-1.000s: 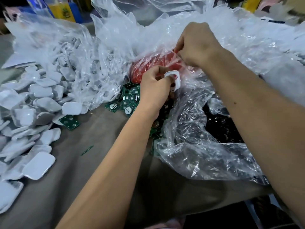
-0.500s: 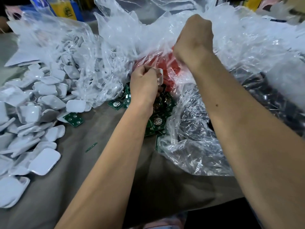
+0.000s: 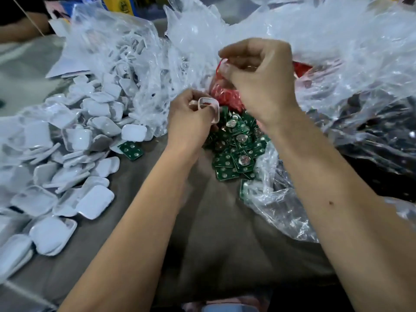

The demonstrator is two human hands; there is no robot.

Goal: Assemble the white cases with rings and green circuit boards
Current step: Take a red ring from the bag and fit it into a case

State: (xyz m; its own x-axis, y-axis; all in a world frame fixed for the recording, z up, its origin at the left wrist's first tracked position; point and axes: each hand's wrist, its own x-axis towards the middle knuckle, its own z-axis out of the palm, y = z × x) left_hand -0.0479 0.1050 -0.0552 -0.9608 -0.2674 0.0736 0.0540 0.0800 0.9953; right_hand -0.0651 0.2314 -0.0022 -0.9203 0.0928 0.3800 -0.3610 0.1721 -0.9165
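Observation:
My left hand (image 3: 189, 122) grips a white case (image 3: 210, 106) with its open side facing up, just above a pile of green circuit boards (image 3: 236, 152). My right hand (image 3: 263, 79) hovers above and to the right of it, its thumb and fingers pinching a small red ring (image 3: 221, 64). A heap of red rings (image 3: 225, 97) lies in a plastic bag right behind the case. Several loose white cases (image 3: 67, 154) cover the table's left side.
Crumpled clear plastic bags (image 3: 337, 64) fill the back and right; one at the right holds dark parts (image 3: 382, 136). A single circuit board (image 3: 131, 150) lies by the white cases. Grey cloth (image 3: 213, 221) covers the table. Another person's arm (image 3: 20, 28) shows far left.
My right hand has come out of the red ring bag pinching a ring and moved toward the case. My left hand has turned the case so its open side faces up.

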